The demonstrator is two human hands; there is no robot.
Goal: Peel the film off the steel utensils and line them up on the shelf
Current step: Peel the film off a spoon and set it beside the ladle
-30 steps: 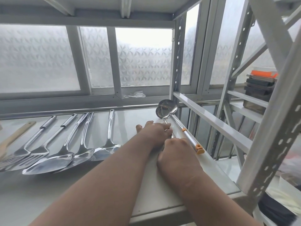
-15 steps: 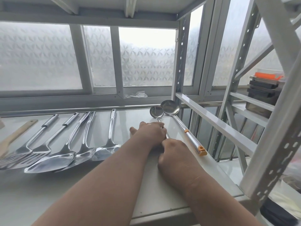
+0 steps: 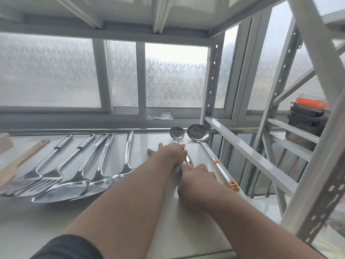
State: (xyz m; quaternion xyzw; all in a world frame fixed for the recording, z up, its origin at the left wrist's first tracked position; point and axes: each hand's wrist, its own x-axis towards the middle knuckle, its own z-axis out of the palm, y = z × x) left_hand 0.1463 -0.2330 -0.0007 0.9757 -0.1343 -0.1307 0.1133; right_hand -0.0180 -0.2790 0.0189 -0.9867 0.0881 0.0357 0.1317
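Observation:
On the white shelf point(image 3: 153, 217) a small steel ladle point(image 3: 177, 132) lies with its bowl toward the window. My left hand point(image 3: 170, 153) covers the ladle's handle, fingers curled over it. My right hand point(image 3: 196, 176) holds the near end of the same handle. To the right lies a bigger ladle point(image 3: 197, 133) whose long handle has orange fittings point(image 3: 232, 184). Left of my arms, several steel spatulas and turners point(image 3: 74, 176) lie side by side, heads toward me. I cannot make out any film.
A wooden spatula point(image 3: 20, 161) lies at the far left. The rack's upright post point(image 3: 211, 77) and side rail point(image 3: 248, 150) bound the shelf on the right. Stacked dark trays point(image 3: 306, 116) sit on a neighbouring rack. A crumpled scrap point(image 3: 160, 115) lies on the window ledge.
The small ladle has slid left, away from the big ladle, so their bowls no longer overlap. Both hands stayed on its handle.

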